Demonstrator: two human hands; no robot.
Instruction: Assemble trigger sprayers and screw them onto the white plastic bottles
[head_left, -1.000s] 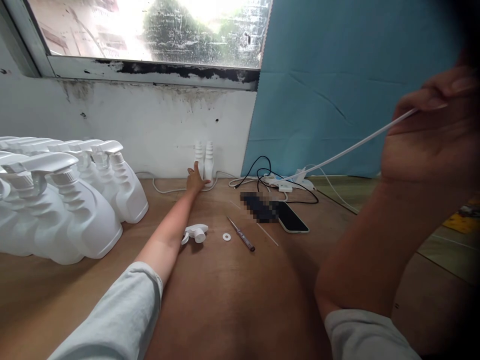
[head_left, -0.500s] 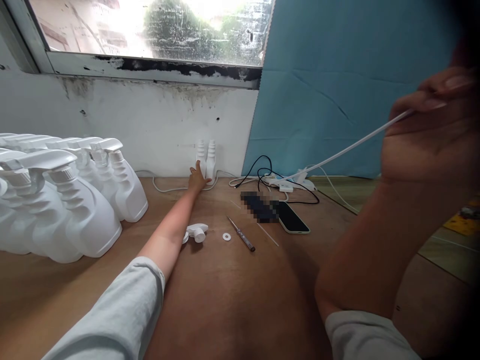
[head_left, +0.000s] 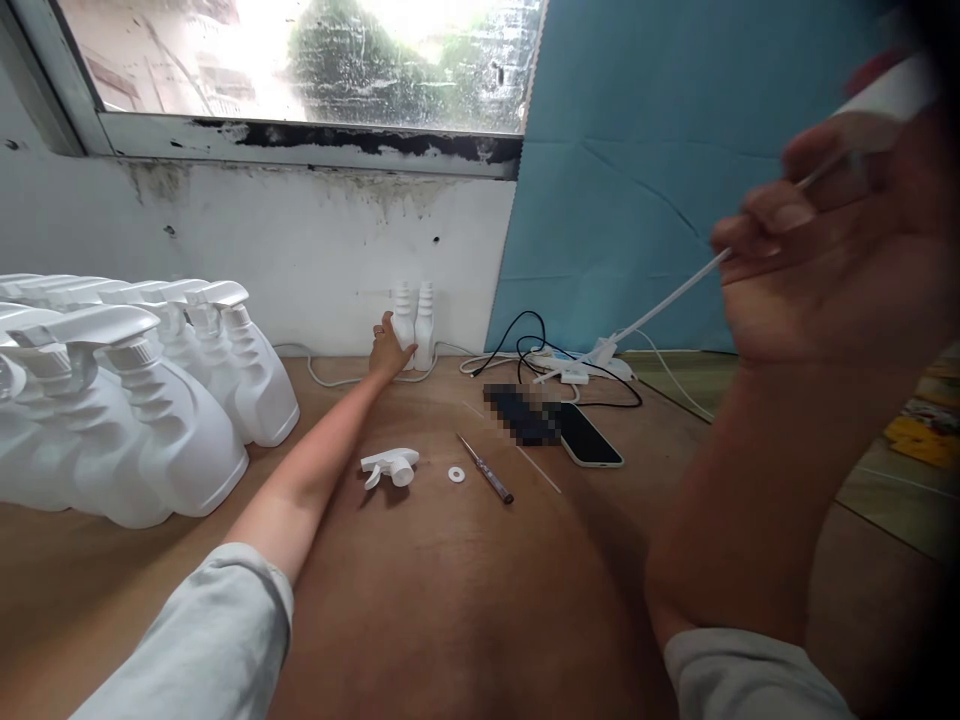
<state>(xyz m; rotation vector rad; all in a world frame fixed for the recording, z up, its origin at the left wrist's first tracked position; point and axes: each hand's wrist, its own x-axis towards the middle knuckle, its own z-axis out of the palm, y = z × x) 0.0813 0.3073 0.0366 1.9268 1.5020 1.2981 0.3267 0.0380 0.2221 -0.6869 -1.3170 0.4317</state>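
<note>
Against the wall, my left hand (head_left: 390, 348) is wrapped round the lower part of the left one of two small white bottles (head_left: 403, 305); its thumb lies across the front. The second bottle (head_left: 426, 325) stands right beside it. Raised at the upper right, my right hand (head_left: 832, 240) is closed on a white spray head (head_left: 889, 100), whose thin dip tube (head_left: 675, 292) slants down to the left. The spray head is partly lost in the dark picture edge. Another trigger spray head (head_left: 391, 466) lies on the table, beside a white washer (head_left: 456, 475) and a screwdriver (head_left: 487, 472).
Rows of large white spray bottles (head_left: 176, 430) stand at the left. A phone (head_left: 590, 436), a blurred-out dark item (head_left: 521, 414) and a thin white stick (head_left: 538, 470) lie right of centre. Cables and a power strip (head_left: 600, 362) run along the wall by the blue sheet (head_left: 637, 200).
My left hand has shifted slightly left and down round the bottle. My right hand has moved left and turned, bringing the white spray head into view. The spray head on the table is now fully uncovered.
</note>
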